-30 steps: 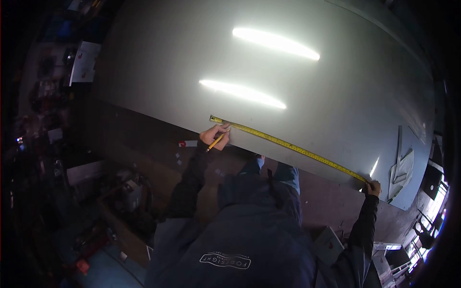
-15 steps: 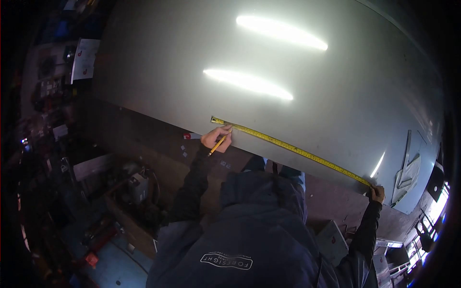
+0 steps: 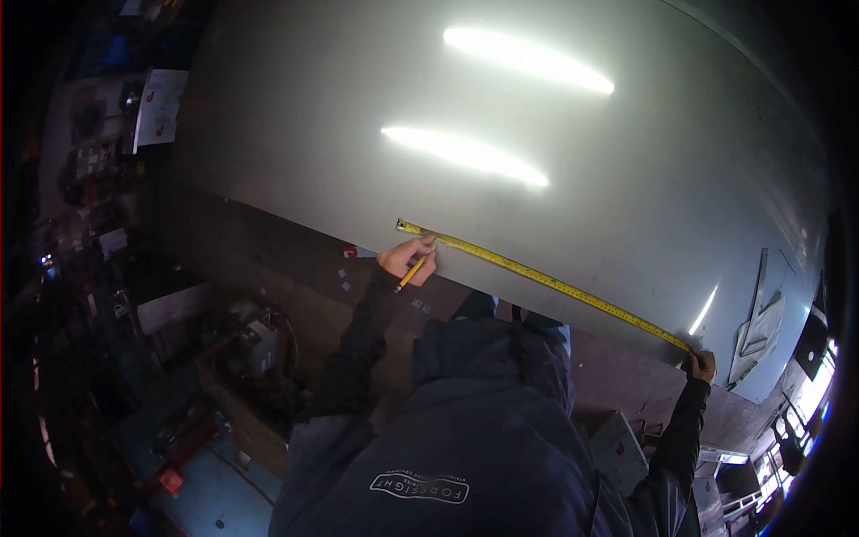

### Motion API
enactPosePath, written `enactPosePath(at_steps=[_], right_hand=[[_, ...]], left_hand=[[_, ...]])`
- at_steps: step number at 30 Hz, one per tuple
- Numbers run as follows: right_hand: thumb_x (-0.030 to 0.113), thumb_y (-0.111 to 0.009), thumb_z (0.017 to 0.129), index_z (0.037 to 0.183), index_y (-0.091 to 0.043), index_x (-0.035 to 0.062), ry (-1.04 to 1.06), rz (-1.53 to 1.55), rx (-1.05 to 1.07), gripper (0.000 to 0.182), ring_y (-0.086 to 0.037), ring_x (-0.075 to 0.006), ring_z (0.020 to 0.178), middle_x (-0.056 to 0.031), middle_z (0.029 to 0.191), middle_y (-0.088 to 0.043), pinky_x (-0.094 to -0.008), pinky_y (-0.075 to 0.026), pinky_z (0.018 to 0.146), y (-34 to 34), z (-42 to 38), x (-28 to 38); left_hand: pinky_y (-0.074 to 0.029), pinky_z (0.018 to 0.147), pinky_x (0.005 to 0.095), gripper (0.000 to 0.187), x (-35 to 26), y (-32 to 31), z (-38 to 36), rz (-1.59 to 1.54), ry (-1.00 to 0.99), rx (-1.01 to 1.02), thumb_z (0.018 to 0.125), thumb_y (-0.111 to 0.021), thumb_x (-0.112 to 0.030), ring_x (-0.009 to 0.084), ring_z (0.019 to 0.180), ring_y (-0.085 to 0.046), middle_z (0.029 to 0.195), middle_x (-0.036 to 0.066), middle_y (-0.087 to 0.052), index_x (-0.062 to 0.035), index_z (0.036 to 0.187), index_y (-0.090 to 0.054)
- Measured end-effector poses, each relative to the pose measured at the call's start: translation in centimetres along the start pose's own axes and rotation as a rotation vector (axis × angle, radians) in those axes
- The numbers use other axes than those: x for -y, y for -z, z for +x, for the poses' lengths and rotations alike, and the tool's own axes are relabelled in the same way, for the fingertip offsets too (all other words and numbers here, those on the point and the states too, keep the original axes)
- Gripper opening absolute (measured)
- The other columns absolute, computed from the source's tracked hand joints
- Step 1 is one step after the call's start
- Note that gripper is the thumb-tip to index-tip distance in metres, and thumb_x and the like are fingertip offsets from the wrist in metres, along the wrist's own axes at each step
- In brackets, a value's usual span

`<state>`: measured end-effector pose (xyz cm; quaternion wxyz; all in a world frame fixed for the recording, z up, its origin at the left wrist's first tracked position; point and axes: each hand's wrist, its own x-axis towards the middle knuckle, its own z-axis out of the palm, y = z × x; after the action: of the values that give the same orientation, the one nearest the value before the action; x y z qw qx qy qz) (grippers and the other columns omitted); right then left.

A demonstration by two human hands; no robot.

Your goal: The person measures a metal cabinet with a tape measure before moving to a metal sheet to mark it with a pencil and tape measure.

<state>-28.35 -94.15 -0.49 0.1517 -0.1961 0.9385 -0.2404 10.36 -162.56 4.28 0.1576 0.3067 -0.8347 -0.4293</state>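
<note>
A yellow tape measure [image 3: 555,283] stretches along the near side of a large grey metal sheet [image 3: 295,152]. Its end tab lies flat on the sheet, left of my left hand [image 3: 409,259]. That hand is closed around a yellow pencil [image 3: 411,274], its fingertips at the tape's lower edge; the pencil's point is hidden by the fingers. At the tape's other end my right hand [image 3: 704,364] is closed on it, by the sheet's near edge. The tape's case is mostly hidden in that hand.
Two bright light reflections glare off the sheet. Flat offcuts and thin strips [image 3: 759,331] lie on its right end. Below the near edge, a bin or box with machine parts [image 3: 259,349] stands at the left. A white panel [image 3: 617,452] leans near my right arm.
My left hand and the pencil have shifted very slightly right in view, and the pencil sits a little differently in the fingers. The tape and my right hand stay nearly where they were.
</note>
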Motion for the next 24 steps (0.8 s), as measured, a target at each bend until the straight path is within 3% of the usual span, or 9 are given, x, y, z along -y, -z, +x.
enactPosePath(at_steps=[2,3,5,8,16,24], right_hand=[[-0.002,-0.067,0.077,0.088,-0.068,0.0015,-0.008,-0.028,0.007,0.011,-0.061,-0.0193,0.077,-0.0085,0.083,-0.06,-0.0297,-0.049,0.073,0.1,-0.1,0.3],[-0.002,-0.067,0.078,0.088,-0.068,0.0012,-0.057,0.043,0.022,0.011,-0.06,-0.0188,0.077,-0.0083,0.083,-0.059,-0.0296,-0.049,0.073,0.2,-0.1,0.8],[-0.003,-0.066,0.078,0.088,-0.068,0.0009,-0.105,0.121,0.023,0.01,-0.06,-0.0183,0.076,-0.008,0.083,-0.059,-0.0295,-0.049,0.072,-0.3,0.1,0.8],[-0.001,-0.068,0.076,0.086,-0.068,0.0028,-0.079,0.129,-0.03,0.011,-0.061,-0.0169,0.077,-0.0072,0.081,-0.06,-0.0288,-0.049,0.072,-0.5,-0.3,-1.8],[-0.002,-0.067,0.079,0.087,-0.067,0.0003,0.034,0.062,-0.023,0.008,-0.059,-0.0165,0.074,-0.0066,0.082,-0.058,-0.0294,-0.049,0.069,-0.5,-0.1,-0.7],[0.002,-0.069,0.076,0.086,-0.069,0.0038,-0.019,-0.001,-0.007,0.01,-0.061,-0.0187,0.076,-0.0072,0.081,-0.06,-0.0306,-0.05,0.072,-0.8,0.2,-0.7]], left_hand=[[-0.056,0.066,0.0266,0.012,-1.2,1.5,0.7,0.192,0.004,0.252,0.076,-0.069,0.0,0.0167,0.078,-0.07,0.101,0.016,-0.07,-0.0013,0.081,-0.058],[-0.056,0.066,0.0266,0.012,-1.2,1.4,0.5,0.193,0.004,0.248,0.076,-0.069,0.0,0.0167,0.078,-0.07,0.101,0.016,-0.07,-0.0013,0.081,-0.058],[-0.056,0.069,0.0273,0.011,-0.5,0.9,0.6,0.021,0.213,0.192,0.077,-0.068,0.0,0.0167,0.08,-0.07,0.099,0.015,-0.071,-0.0008,0.08,-0.057],[-0.056,0.071,0.0278,0.01,0.7,-0.3,0.4,-0.072,0.113,0.042,0.077,-0.067,0.0,0.0171,0.082,-0.071,0.095,0.014,-0.071,-0.0003,0.08,-0.057],[-0.056,0.071,0.0274,0.009,-0.1,-0.5,0.3,-0.06,0.128,0.018,0.078,-0.067,0.0,0.0174,0.082,-0.071,0.094,0.014,-0.071,0.0001,0.08,-0.058],[-0.055,0.068,0.0279,0.011,-1.0,0.3,0.4,0.004,0.123,0.051,0.076,-0.069,-0.004,0.0162,0.077,-0.07,0.087,0.012,-0.071,-0.0012,0.085,-0.062]])
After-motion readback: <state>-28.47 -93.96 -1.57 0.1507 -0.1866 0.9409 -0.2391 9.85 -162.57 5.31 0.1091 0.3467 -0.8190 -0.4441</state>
